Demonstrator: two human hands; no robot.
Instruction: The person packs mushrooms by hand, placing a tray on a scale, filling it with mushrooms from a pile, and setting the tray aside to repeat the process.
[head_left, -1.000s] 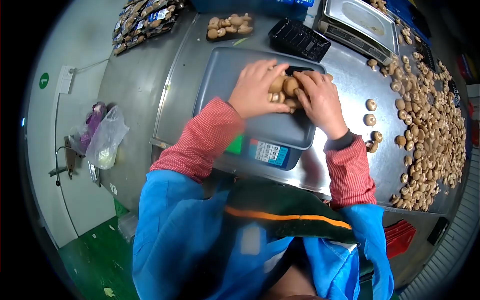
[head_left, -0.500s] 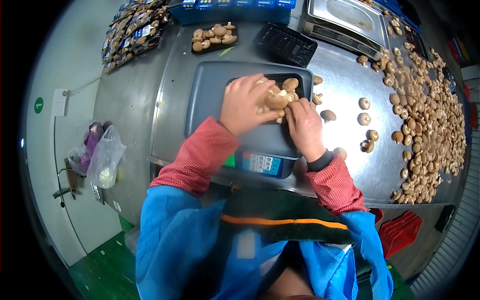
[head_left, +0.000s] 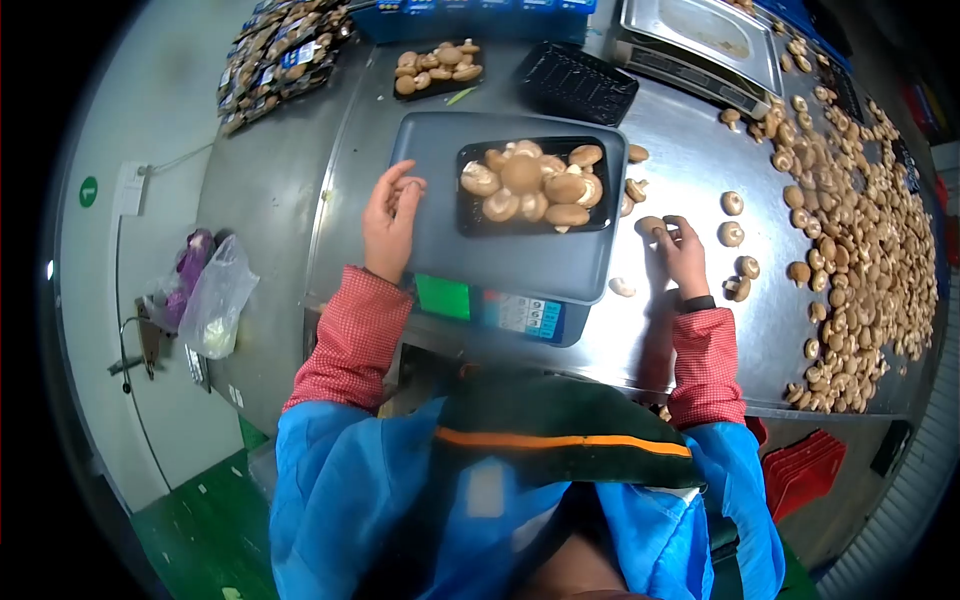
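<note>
A black tray [head_left: 482,218] filled with brown mushrooms [head_left: 521,174] rests on the grey platform of a scale [head_left: 425,150]. Just left of the tray, my left hand [head_left: 391,215] is raised at the platform's edge, its fingers apart and holding nothing. To the right of the scale, my right hand [head_left: 683,258] is on the metal table, its fingertips at a single mushroom [head_left: 650,225]. Whether the fingers grip that mushroom or only touch it is hard to tell. Loose mushrooms [head_left: 635,190] lie between the scale and my right hand.
A smaller filled tray [head_left: 438,70] and stacked empty black trays [head_left: 577,85] stand behind the scale. A second scale [head_left: 700,45] is at the back right. A large mushroom pile [head_left: 870,260] covers the table's right side. Wrapped packs [head_left: 280,65] are piled at the back left.
Both hands have left the mushrooms in the tray. My left hand moved left and opened; my right hand moved right to a loose mushroom on the table. The view has shifted slightly.
</note>
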